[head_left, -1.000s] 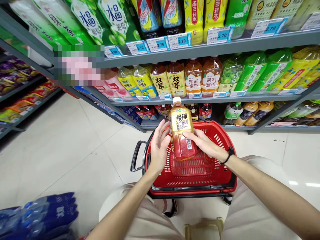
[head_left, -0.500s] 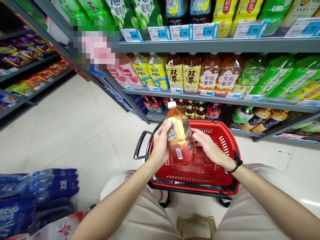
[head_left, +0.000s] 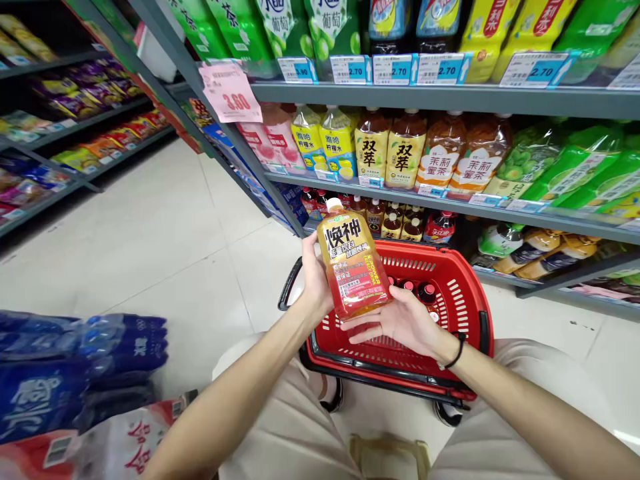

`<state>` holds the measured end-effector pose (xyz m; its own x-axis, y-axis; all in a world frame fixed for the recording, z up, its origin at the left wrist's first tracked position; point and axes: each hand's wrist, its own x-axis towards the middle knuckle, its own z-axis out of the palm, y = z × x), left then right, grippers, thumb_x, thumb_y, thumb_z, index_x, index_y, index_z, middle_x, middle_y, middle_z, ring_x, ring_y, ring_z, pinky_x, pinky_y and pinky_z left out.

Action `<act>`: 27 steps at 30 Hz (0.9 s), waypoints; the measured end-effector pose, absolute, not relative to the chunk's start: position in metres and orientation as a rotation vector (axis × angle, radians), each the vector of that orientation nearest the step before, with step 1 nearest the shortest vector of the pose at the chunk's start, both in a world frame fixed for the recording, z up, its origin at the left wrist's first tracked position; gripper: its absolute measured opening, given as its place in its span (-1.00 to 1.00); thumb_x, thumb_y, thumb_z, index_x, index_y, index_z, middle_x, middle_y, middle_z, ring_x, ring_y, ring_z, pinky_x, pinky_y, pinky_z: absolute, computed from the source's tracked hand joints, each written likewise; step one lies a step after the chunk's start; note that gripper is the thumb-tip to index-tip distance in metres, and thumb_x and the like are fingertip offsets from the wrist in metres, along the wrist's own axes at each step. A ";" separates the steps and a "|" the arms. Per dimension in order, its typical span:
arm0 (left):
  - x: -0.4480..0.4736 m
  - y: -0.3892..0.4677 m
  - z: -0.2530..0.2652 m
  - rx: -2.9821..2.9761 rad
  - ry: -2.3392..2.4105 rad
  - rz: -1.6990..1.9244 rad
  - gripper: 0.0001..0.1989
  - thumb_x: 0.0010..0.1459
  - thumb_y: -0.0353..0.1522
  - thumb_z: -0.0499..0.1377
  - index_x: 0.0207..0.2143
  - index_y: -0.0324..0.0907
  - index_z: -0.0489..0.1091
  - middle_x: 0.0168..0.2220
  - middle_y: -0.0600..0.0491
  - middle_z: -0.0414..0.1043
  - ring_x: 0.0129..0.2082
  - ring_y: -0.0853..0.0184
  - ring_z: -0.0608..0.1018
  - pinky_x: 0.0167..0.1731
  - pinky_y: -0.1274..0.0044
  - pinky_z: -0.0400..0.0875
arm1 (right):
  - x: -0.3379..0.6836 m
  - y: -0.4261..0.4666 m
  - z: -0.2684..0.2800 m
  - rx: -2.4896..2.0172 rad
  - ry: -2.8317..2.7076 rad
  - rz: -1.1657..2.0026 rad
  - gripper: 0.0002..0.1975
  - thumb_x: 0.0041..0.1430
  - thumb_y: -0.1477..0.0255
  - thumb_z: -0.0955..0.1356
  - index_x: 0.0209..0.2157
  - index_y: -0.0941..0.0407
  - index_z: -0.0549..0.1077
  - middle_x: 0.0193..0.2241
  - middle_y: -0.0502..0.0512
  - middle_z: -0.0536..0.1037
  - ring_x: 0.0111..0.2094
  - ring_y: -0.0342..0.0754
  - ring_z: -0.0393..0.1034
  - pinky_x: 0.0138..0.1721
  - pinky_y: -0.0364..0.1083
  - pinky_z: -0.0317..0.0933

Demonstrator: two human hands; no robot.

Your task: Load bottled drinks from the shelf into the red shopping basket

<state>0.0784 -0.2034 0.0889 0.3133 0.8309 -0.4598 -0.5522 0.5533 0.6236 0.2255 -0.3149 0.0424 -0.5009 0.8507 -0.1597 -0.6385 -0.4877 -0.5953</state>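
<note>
My left hand (head_left: 317, 277) is wrapped around the left side of a drink bottle (head_left: 353, 260) with a white cap, a yellow-to-red label and large dark characters. The bottle leans to the left, its printed face turned up toward me. At its lower right corner, my right hand (head_left: 400, 320) has its palm up and fingers stretched out, close against the base; whether it bears any weight I cannot tell. Both hands are above a red shopping basket (head_left: 463, 333), where several dark bottles with red caps (head_left: 426, 292) stand, partly hidden by the right hand.
Ahead is a grey shelf unit (head_left: 425, 100) filled with drink bottles, a pink price card (head_left: 231, 92) at its left end. Blue-wrapped bottle packs (head_left: 75, 367) lie at lower left. A snack shelf (head_left: 80, 143) stands across the tiled floor (head_left: 150, 247). A low stool (head_left: 390, 453) shows between my legs.
The bottle has turned so its large characters face me. My right hand has moved from its side down to its base, fingers opened. The bottles in the basket are now more visible.
</note>
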 end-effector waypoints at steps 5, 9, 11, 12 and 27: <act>0.077 -0.198 0.084 0.338 0.904 0.917 -0.40 0.22 0.13 0.16 -0.15 -0.24 0.53 -0.28 -0.11 0.66 -0.28 0.10 0.68 -0.05 0.24 0.60 | 0.228 -0.314 0.041 -0.696 -0.677 1.921 -0.23 0.27 -0.27 0.35 -0.04 0.20 0.60 -0.10 0.39 0.69 -0.19 0.14 0.65 -0.16 0.04 0.53; 0.078 -0.193 0.080 0.401 0.880 0.857 -0.37 0.17 0.15 0.20 -0.12 -0.25 0.54 -0.22 -0.18 0.67 -0.11 -0.02 0.69 0.01 0.20 0.56 | 0.231 -0.309 0.042 -0.742 -0.575 1.859 -0.17 0.19 -0.35 0.35 -0.06 0.18 0.57 -0.24 0.33 0.70 -0.33 0.08 0.63 -0.31 -0.06 0.51; 0.079 -0.190 0.079 0.445 0.857 0.853 -0.36 0.13 0.15 0.24 -0.12 -0.26 0.54 -0.20 -0.20 0.67 -0.08 -0.04 0.68 0.02 0.19 0.55 | 0.233 -0.308 0.043 -0.747 -0.540 1.837 -0.17 0.16 -0.35 0.37 -0.05 0.18 0.56 -0.27 0.32 0.70 -0.34 0.08 0.62 -0.30 -0.05 0.51; 0.079 -0.190 0.078 0.470 0.846 0.863 -0.35 0.11 0.15 0.26 -0.13 -0.26 0.54 -0.20 -0.20 0.67 -0.07 -0.04 0.68 0.01 0.20 0.55 | 0.234 -0.308 0.043 -0.752 -0.532 1.830 -0.18 0.16 -0.33 0.39 -0.04 0.19 0.56 -0.26 0.32 0.70 -0.32 0.09 0.63 -0.26 -0.02 0.53; 0.082 -0.217 0.072 1.091 0.749 0.992 -0.37 -0.12 -0.25 0.62 -0.01 -0.19 0.53 -0.03 -0.07 0.65 -0.06 0.17 0.68 -0.02 0.41 0.58 | 0.230 -0.296 0.038 -0.945 0.191 1.693 -0.53 0.54 0.14 0.19 -0.16 0.14 0.59 -0.25 0.15 0.72 -0.26 0.08 0.62 -0.03 0.15 0.52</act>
